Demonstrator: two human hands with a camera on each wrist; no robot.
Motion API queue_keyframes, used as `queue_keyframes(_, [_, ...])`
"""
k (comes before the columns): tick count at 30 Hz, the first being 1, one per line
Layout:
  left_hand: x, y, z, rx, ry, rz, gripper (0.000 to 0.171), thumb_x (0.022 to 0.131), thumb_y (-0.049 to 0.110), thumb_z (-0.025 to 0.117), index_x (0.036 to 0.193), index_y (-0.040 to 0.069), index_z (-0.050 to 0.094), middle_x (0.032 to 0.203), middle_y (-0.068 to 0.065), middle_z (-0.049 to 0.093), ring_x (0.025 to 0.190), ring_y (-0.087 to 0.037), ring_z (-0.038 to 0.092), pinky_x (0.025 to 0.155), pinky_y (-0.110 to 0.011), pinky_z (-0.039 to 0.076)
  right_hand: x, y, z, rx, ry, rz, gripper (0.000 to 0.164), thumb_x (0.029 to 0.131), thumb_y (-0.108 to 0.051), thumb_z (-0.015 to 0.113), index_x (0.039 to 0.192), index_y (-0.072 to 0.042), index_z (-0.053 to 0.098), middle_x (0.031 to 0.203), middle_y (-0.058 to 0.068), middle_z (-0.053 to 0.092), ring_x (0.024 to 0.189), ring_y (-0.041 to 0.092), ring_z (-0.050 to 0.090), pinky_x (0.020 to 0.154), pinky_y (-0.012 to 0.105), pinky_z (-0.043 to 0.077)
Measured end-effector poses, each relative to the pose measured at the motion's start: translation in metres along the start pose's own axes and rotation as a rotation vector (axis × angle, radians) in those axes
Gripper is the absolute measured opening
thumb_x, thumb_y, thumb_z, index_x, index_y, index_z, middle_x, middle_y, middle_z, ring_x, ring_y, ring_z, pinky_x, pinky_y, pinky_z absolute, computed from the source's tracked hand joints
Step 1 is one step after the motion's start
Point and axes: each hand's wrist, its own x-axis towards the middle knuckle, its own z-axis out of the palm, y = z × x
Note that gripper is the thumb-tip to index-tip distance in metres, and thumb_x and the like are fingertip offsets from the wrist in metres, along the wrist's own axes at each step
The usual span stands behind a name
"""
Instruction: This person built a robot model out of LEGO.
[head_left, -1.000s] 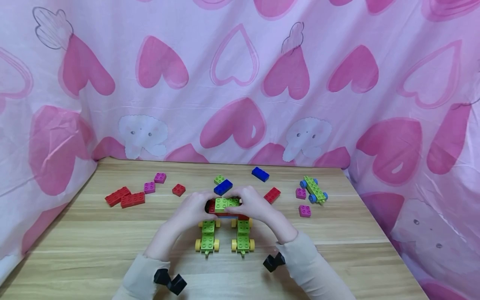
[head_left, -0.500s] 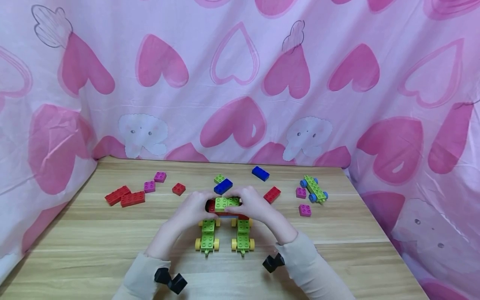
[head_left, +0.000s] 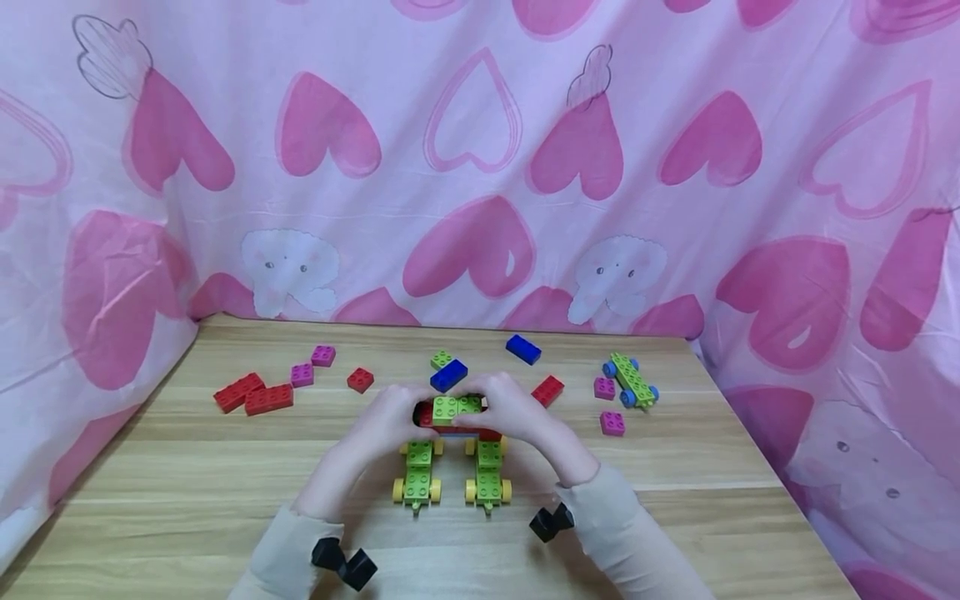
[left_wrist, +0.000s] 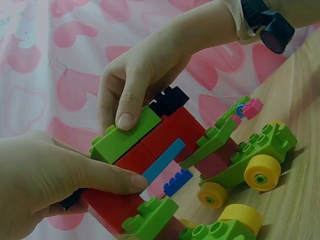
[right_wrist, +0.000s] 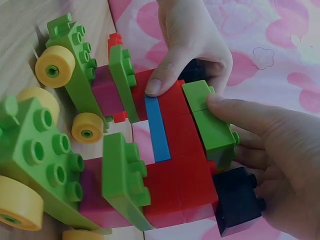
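Observation:
A toy brick build (head_left: 453,431) stands on two green wheeled bases (head_left: 417,483) with yellow wheels. Its upper part has red bricks (right_wrist: 175,135), a light blue strip (right_wrist: 157,129), green bricks (left_wrist: 127,132) on top and black bricks (left_wrist: 169,101) near the ends. My left hand (head_left: 392,414) grips the left end, its thumb pressed on the front by the blue strip. On the other side, my right hand (head_left: 513,408) holds the green top bricks, with its thumb in front and fingers behind. Most of the fingers of both hands are hidden behind the build in the head view.
Loose red bricks (head_left: 268,399) and magenta bricks (head_left: 302,375) lie on the left of the wooden table (head_left: 187,483). Behind the hands are blue bricks (head_left: 448,376). A green base with blue wheels (head_left: 632,379) sits back right. Heart-patterned cloth (head_left: 465,242) surrounds the table.

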Motion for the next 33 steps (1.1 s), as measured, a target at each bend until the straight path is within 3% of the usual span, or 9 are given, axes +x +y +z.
queue_keyframes(5, [0.000, 0.000, 0.002, -0.009, -0.016, -0.022, 0.044, 0.071, 0.010, 0.087, 0.112, 0.009, 0.070, 0.103, -0.002, 0.072, 0.093, -0.015, 0.066, 0.082, -0.032, 0.058, 0.001, 0.001, -0.003, -0.025, -0.019, -0.035, 0.029, 0.086, -0.025, 0.076, 0.112, -0.013, 0.073, 0.108, 0.000, 0.074, 0.084, 0.007, 0.061, 0.073, 0.021, 0.053])
queue_keyframes(9, [-0.001, 0.001, 0.002, -0.012, -0.018, -0.028, 0.044, 0.070, 0.011, 0.087, 0.111, 0.009, 0.071, 0.103, -0.003, 0.072, 0.093, -0.015, 0.066, 0.083, -0.033, 0.058, 0.001, 0.003, -0.003, -0.037, -0.027, -0.047, 0.030, 0.086, -0.026, 0.076, 0.113, -0.013, 0.073, 0.109, -0.001, 0.074, 0.086, 0.006, 0.062, 0.075, 0.021, 0.053])
queue_keyframes(18, [0.000, 0.001, 0.003, -0.013, -0.013, -0.037, 0.044, 0.070, 0.009, 0.087, 0.111, 0.007, 0.071, 0.103, -0.004, 0.072, 0.093, -0.016, 0.067, 0.084, -0.035, 0.058, 0.000, 0.008, -0.010, 0.003, -0.067, -0.047, 0.033, 0.090, -0.029, 0.072, 0.118, -0.012, 0.070, 0.115, 0.002, 0.072, 0.102, 0.014, 0.066, 0.087, 0.039, 0.057])
queue_keyframes(27, [0.001, 0.000, 0.003, -0.010, 0.000, -0.046, 0.044, 0.070, 0.009, 0.087, 0.111, 0.006, 0.070, 0.103, -0.005, 0.072, 0.092, -0.016, 0.066, 0.085, -0.036, 0.058, 0.003, 0.014, -0.031, -0.011, 0.007, -0.120, 0.028, 0.095, -0.024, 0.065, 0.116, -0.007, 0.070, 0.109, 0.009, 0.073, 0.102, 0.019, 0.068, 0.089, 0.039, 0.057])
queue_keyframes(33, [0.001, 0.000, 0.002, 0.004, -0.008, -0.029, 0.042, 0.069, 0.010, 0.088, 0.108, 0.006, 0.071, 0.099, -0.004, 0.073, 0.089, -0.016, 0.066, 0.082, -0.036, 0.058, 0.012, 0.026, -0.042, -0.021, 0.043, -0.150, 0.024, 0.093, -0.013, 0.067, 0.114, -0.004, 0.071, 0.109, 0.009, 0.073, 0.100, 0.020, 0.069, 0.088, 0.036, 0.057])
